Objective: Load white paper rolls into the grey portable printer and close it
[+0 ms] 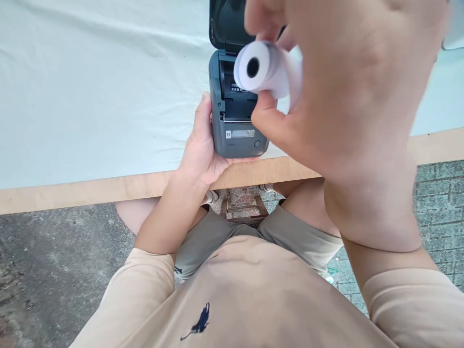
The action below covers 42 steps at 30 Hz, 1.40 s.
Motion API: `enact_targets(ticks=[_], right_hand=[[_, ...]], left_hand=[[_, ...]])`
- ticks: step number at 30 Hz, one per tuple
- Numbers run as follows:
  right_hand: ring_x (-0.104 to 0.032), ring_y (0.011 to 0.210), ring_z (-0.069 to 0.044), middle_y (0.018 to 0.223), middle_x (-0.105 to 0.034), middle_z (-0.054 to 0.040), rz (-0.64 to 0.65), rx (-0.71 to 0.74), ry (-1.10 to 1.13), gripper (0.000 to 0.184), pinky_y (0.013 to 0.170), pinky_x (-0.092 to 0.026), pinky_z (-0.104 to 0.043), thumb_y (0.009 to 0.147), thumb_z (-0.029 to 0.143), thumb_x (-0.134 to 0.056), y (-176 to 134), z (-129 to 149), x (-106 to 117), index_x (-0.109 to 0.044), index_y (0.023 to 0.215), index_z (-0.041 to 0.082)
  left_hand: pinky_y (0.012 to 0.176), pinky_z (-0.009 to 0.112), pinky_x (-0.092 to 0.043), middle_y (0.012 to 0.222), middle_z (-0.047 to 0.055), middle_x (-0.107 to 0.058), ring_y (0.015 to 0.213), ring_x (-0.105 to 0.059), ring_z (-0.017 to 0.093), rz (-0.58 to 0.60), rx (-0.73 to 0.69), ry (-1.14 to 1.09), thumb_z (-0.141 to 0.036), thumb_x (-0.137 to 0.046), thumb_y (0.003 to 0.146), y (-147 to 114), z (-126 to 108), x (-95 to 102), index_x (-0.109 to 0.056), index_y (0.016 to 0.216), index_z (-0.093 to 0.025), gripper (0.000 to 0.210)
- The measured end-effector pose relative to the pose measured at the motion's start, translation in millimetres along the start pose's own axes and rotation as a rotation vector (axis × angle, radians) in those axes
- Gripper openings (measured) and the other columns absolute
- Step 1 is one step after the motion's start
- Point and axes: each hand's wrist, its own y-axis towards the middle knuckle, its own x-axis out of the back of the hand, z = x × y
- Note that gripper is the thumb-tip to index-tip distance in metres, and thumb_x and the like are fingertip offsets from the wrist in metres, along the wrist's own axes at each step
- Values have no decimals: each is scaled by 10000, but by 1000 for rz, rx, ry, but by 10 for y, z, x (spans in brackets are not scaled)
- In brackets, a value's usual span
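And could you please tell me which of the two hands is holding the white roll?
The right hand, pinching the white roll with its thumb and fingers; the left hand holds the dark printer instead.

Looks like matt plastic on the printer (239, 146), top centre, glossier on the lid (231, 23); smooth paper on the roll (271, 70); bare wood along the table edge (266, 171), mid-frame; matt cloth on the shirt (250, 290), lower centre; rough paving (440, 208), far right.

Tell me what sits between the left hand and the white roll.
In the head view, the open dark printer lies between the left hand and the white roll.
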Motion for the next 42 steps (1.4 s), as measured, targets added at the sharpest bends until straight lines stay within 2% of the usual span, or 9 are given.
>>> enact_targets(ticks=[4,14,18,21,24,27,34,38,42], right_hand=[[-614,1043,-260,987,-608,11,-19,93,-422,582,934,-391,-508,816,134,-351,53,209,-49,-444,1325,401],[-580,1084,-308,1176,-588,-60,6,180,-478,466,735,-465,-368,831,138,-451,28,111,-174,-462,1274,281],[-580,1097,-281,1220,-566,-89,-91,157,-417,364,736,-462,-338,880,109,-362,-47,100,-196,-539,1179,218],[-608,1001,-232,1058,-604,-97,-226,164,-355,316,793,-463,-329,898,104,-323,-71,112,-256,-598,1033,184],[-617,839,-188,852,-608,-53,-230,167,-311,329,720,-455,-308,848,49,-320,-83,69,-370,-596,915,216],[-606,777,-169,808,-623,-26,-306,304,-209,294,672,-460,-299,815,35,-357,-109,-45,-492,-570,807,237],[-569,1077,-200,1077,-606,-59,-435,490,10,339,926,-487,-368,796,88,-426,-93,-387,-470,-564,1049,267],[-567,1091,-228,1125,-594,-64,-340,461,33,327,895,-480,-389,830,134,-437,-33,-511,-412,-534,1096,296],[-581,1043,-206,1093,-622,-58,-393,495,92,193,804,-488,-348,897,284,-439,6,-533,-462,-539,1062,282]], left_hand=[[545,378,-640,947,46,-701,786,-687,225,-44,21,-13,-615,-401,917,-4,6,-7,-653,1028,-226,476],[646,422,-651,1035,43,-719,1002,-702,292,-25,24,23,-661,-362,907,-20,2,25,-635,1042,-238,521],[633,403,-652,1051,55,-720,1011,-701,298,-19,46,7,-672,-351,902,-2,-14,12,-623,1115,-245,549],[633,390,-652,1041,54,-722,1000,-703,291,8,42,-22,-661,-344,907,8,-19,10,-643,1085,-241,546],[674,386,-654,1030,42,-719,1033,-690,285,30,44,-40,-639,-344,916,7,-15,23,-660,1044,-242,524],[712,402,-652,1060,40,-713,1092,-666,302,29,45,-37,-661,-354,901,6,-5,40,-663,1021,-246,531],[633,390,-642,1109,72,-694,995,-694,306,26,26,1,-676,-316,903,11,-4,35,-641,1092,-219,592],[574,393,-633,1032,79,-681,815,-694,260,24,34,1,-665,-310,909,16,-12,31,-627,1079,-217,574],[549,394,-627,1021,72,-670,786,-688,253,4,37,13,-672,-330,898,30,-4,40,-624,1080,-230,561]])
